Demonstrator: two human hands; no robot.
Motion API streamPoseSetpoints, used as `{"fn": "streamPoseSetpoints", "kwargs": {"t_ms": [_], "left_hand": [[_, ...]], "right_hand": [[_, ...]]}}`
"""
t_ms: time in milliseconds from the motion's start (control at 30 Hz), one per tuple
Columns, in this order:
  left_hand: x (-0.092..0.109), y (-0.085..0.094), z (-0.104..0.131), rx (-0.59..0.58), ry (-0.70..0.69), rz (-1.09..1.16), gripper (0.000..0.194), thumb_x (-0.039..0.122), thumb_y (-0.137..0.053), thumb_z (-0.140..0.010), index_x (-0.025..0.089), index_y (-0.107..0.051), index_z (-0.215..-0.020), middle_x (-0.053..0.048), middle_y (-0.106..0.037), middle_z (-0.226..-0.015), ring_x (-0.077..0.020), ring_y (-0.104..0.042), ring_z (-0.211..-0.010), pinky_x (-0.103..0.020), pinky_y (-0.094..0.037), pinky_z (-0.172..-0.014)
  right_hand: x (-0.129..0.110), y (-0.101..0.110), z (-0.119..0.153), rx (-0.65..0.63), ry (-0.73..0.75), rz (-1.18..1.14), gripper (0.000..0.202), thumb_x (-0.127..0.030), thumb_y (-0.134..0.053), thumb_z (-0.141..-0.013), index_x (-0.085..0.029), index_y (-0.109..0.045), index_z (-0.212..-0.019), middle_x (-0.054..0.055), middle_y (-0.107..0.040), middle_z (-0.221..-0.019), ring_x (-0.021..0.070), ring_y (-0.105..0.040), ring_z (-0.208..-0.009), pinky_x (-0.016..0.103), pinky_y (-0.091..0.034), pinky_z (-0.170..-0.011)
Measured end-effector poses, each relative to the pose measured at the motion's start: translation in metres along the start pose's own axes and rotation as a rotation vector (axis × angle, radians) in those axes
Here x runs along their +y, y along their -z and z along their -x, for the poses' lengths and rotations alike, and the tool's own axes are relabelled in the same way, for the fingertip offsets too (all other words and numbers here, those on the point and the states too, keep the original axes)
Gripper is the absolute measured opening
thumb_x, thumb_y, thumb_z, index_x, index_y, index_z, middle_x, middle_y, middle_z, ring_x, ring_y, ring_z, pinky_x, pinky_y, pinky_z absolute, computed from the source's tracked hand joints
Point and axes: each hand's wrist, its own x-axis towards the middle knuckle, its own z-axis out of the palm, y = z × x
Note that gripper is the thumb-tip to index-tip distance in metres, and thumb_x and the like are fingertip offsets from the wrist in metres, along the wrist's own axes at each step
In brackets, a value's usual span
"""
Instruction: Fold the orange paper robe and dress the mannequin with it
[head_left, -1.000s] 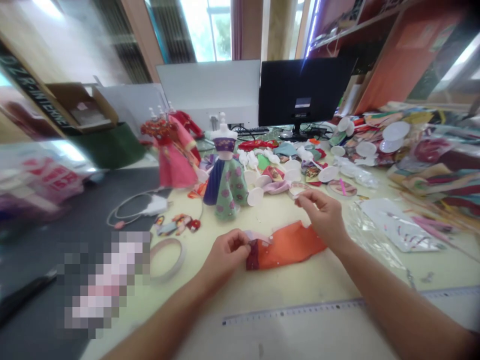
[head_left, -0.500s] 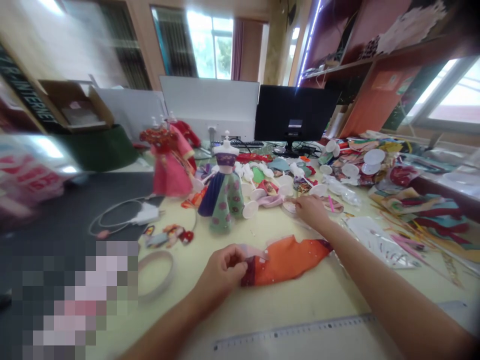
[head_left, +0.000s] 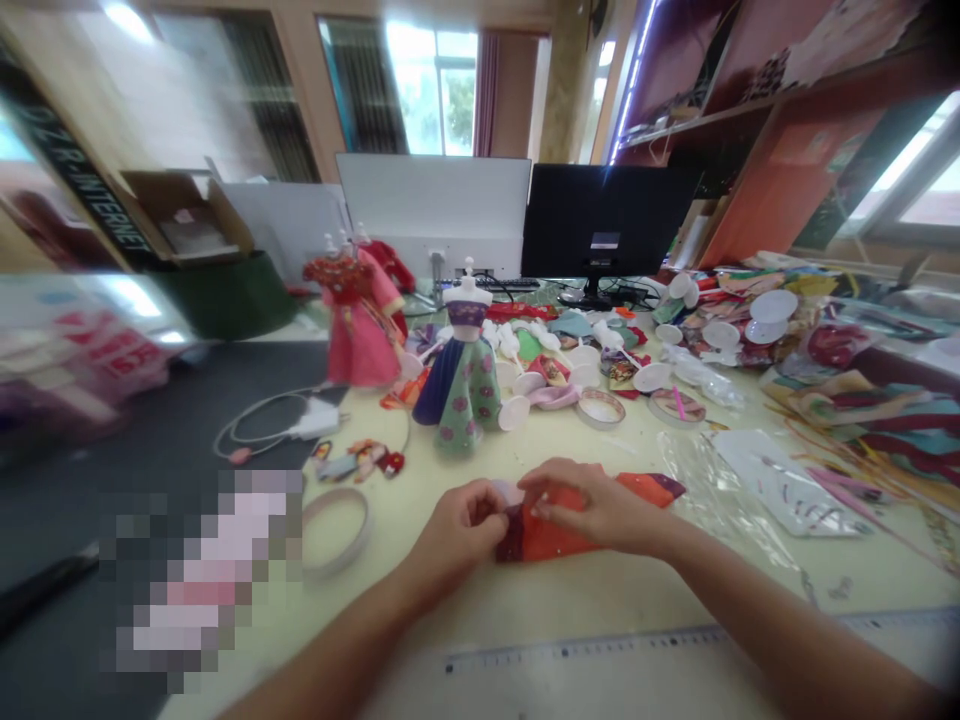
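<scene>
A small piece of orange cloth (head_left: 566, 538) with a dark maroon band lies on the pale table in front of me. My left hand (head_left: 471, 520) pinches its maroon left end between thumb and fingers. Over the cloth's left part is my right hand (head_left: 592, 505), its fingers curled and thumb near the fingertips. A small whitish spot shows near that thumb; what it is, I cannot make out. Part of the cloth is hidden under the right hand, and its pointed right end sticks out beyond it.
Behind the hands stand a mini dress form (head_left: 466, 375) in a blue and green dress and a pink doll dress (head_left: 361, 340). Tape rolls (head_left: 600, 408) lie near scraps and white stands. A clear ruler (head_left: 615, 648) runs along the front; a white charger (head_left: 319, 418) sits left.
My right hand has come back from the round roll behind the cloth to the orange cloth beside my left hand. The left hand keeps its pinch. The view has shifted slightly left.
</scene>
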Motion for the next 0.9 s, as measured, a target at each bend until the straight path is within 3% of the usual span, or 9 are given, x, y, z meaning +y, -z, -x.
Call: {"fn": "streamPoseSetpoints", "kwargs": {"t_ms": [167,367,533,633,733,900], "left_hand": [[0.001,0.000,0.001,0.043,0.031,-0.072,0.003,0.018,-0.049,-0.068,0.015,-0.049,-0.067,0.004,-0.049,-0.058,-0.0088,-0.043,-0.056,-0.021,-0.032,-0.054],[0.002,-0.003,0.000,0.015,0.070,-0.036,0.011,0.023,-0.050,-0.071,0.015,-0.056,-0.074,0.002,-0.057,-0.065,-0.0106,-0.049,-0.059,-0.022,-0.036,-0.057],[-0.007,-0.003,-0.001,0.073,0.015,-0.197,0.011,0.023,-0.049,-0.070,0.016,-0.053,-0.062,0.003,-0.051,-0.056,-0.0106,-0.044,-0.054,-0.022,-0.031,-0.052],[-0.015,-0.003,-0.001,0.082,-0.003,-0.310,0.013,0.023,-0.047,-0.069,0.016,-0.051,-0.059,0.003,-0.049,-0.055,-0.0107,-0.042,-0.054,-0.022,-0.030,-0.050],[-0.021,-0.003,-0.003,0.093,-0.026,-0.413,0.013,0.022,-0.047,-0.069,0.016,-0.051,-0.058,0.002,-0.049,-0.055,-0.0108,-0.042,-0.054,-0.021,-0.028,-0.049],[-0.025,-0.002,-0.005,0.077,-0.032,-0.476,0.012,0.020,-0.045,-0.068,0.015,-0.052,-0.059,0.003,-0.050,-0.055,-0.0102,-0.043,-0.054,-0.021,-0.028,-0.049]], "right_hand": [[0.006,-0.019,0.006,0.105,-0.039,0.042,0.014,-0.014,-0.051,-0.079,-0.019,-0.060,-0.087,0.003,-0.061,-0.081,0.0160,-0.057,-0.077,0.030,-0.047,-0.073],[0.012,-0.030,0.006,0.183,-0.059,0.062,0.014,-0.012,-0.050,-0.079,-0.019,-0.060,-0.086,0.003,-0.063,-0.086,0.0174,-0.057,-0.082,0.031,-0.046,-0.075],[0.009,-0.021,0.000,0.158,-0.053,0.111,0.014,-0.015,-0.048,-0.082,-0.019,-0.061,-0.085,0.002,-0.064,-0.082,0.0167,-0.057,-0.079,0.029,-0.044,-0.073],[0.008,-0.018,-0.014,0.143,-0.088,0.288,0.015,-0.015,-0.048,-0.082,-0.018,-0.062,-0.083,0.002,-0.063,-0.081,0.0159,-0.056,-0.078,0.027,-0.041,-0.070],[0.011,-0.023,-0.032,0.050,-0.117,0.494,0.014,-0.013,-0.050,-0.079,-0.016,-0.063,-0.076,0.004,-0.060,-0.079,0.0158,-0.053,-0.073,0.026,-0.037,-0.067],[0.018,-0.036,-0.049,0.031,-0.141,0.503,0.011,-0.010,-0.052,-0.070,-0.014,-0.061,-0.065,0.005,-0.057,-0.073,0.0146,-0.051,-0.067,0.025,-0.031,-0.062]]}}
